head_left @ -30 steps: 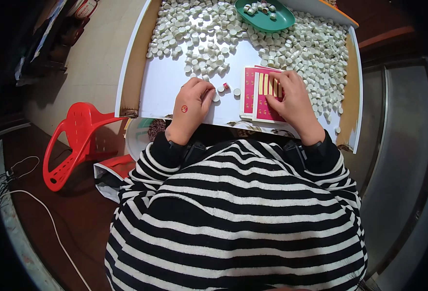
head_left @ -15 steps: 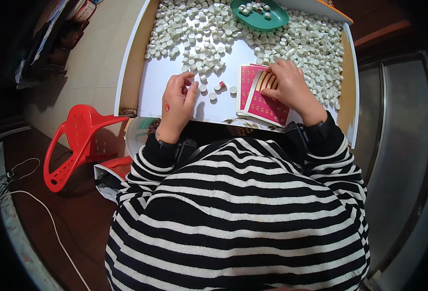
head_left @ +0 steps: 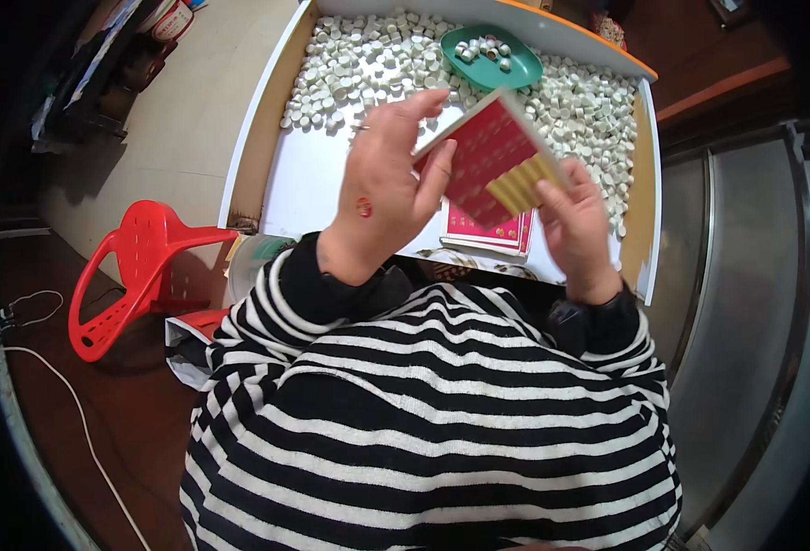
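Note:
A red sheet with gold stripes and rows of small marks, like a sticker sheet [head_left: 497,151], is tilted up above the tray and slightly blurred. My right hand [head_left: 577,230] pinches its striped lower right edge, thumb on top. At its left corner is my left hand [head_left: 382,179], the thumb lying over the sheet and the index finger stretched past it. A ring and a small round red sticker show on that hand. Below the sheet, a stack of similar red sheets [head_left: 487,230] rests at the tray's near edge, partly covered.
The wide white tray [head_left: 308,184] has raised wooden sides and carries many small white cylindrical caps [head_left: 368,60]. Among them sits a green oval dish [head_left: 519,73] with several caps inside. A red plastic chair [head_left: 143,266] stands left; a white cable [head_left: 74,395] crosses the floor.
My right hand has lifted one red sheet off the stack and tilted it. My left hand has moved right and up to the sheet's left corner, over the loose caps.

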`<state>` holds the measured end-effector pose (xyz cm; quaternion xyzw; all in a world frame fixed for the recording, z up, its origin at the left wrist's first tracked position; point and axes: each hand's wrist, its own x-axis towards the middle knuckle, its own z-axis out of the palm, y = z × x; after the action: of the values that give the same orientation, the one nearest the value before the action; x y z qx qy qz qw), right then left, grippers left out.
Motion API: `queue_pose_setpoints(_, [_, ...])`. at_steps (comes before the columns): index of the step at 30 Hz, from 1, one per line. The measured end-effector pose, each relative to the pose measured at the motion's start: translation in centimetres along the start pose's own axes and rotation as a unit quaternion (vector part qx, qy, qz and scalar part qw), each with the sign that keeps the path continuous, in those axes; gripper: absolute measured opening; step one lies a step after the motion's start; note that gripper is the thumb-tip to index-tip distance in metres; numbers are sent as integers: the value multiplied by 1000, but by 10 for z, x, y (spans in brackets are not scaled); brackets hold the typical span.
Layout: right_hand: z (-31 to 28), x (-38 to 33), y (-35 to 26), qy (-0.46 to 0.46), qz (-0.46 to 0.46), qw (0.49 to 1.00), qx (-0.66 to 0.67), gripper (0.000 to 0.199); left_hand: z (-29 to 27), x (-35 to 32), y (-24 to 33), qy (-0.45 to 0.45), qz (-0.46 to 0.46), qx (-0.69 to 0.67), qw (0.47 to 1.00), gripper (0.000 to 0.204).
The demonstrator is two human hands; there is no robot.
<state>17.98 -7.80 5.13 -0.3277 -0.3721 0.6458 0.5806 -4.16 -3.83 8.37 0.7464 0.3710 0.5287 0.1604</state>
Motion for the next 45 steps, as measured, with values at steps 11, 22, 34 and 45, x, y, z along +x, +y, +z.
queue_pose_setpoints(11, [27, 3, 1, -103, 128, 975, -150, 11, 8, -15, 5, -154, -120, -108, 975, 28])
queue_pose_setpoints(22, [21, 5, 17, -32, 73, 993, -91, 6, 16, -23, -3, -115, 21, -7, 993, 18])
queue_pose_setpoints(34, [29, -3, 14, -16, -37, 983, -179, 6, 12, -24, -2, -152, -68, -126, 978, 9])
queue_pose_setpoints(45, [10, 0, 5, -17, 59, 976, -208, 7, 12, -25, -10, -232, -214, -174, 933, 6])
